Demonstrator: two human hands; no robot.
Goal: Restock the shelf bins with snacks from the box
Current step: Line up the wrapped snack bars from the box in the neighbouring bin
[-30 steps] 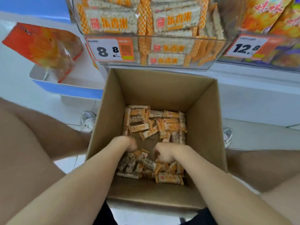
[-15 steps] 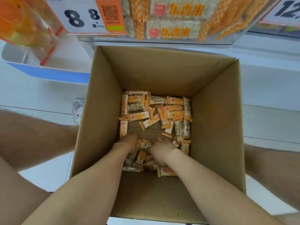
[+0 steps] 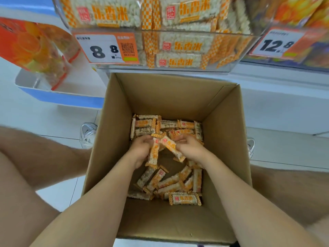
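The white tiled floor [image 3: 53,120] carries an open cardboard box [image 3: 114,139] at frame centre. A white shoe [image 3: 88,134] rests just left of it.

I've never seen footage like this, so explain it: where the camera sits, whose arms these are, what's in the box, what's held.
No machine: a person wears one camera on the head, looking down, so both bare arms enter from below. The left hand and right hand are inside an open cardboard box, each gripping wrapped snack bars; more lie loose on its bottom. Above, a clear shelf bin holds the same bars, with a price tag reading 8.8 on its front.
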